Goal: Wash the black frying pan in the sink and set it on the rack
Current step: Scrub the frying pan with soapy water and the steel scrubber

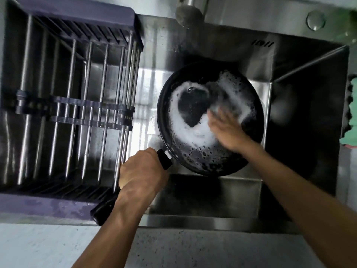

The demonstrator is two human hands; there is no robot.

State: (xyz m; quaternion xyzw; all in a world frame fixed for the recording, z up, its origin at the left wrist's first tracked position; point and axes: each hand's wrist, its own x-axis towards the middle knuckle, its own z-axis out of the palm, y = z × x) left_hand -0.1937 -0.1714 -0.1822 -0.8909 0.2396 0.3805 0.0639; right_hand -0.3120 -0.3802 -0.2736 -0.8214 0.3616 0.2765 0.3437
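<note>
Nearest first: left hand (142, 172) wrapped tight round the black handle (164, 159), fingers curled shut on it, with the handle's butt end poking out behind the wrist. Just past those fingers, the black frying pan (193, 108), round, shallow, slick and dark, held over the steel sink (202, 192) basin, apparently tipped a bit. Right hand (229, 130) down inside the pan, fingers fairly flat and slightly spread, blurred, pressing on something pale under the fingertips; probably a sponge (215, 109), can't tell for sure. White foam (185, 130) smeared in a ring ahead of and left of those fingertips, bubbly at the edges, bare black patch in the middle.

So roughly mid-scrub. Soaping well underway, rinse not done, racking not done. No water visibly running from the tap (188, 15) beyond the pan.

Left of the handle-gripping fingers, the rack (77, 105): shiny metal rods in a purple plastic frame, nothing on it.
</note>
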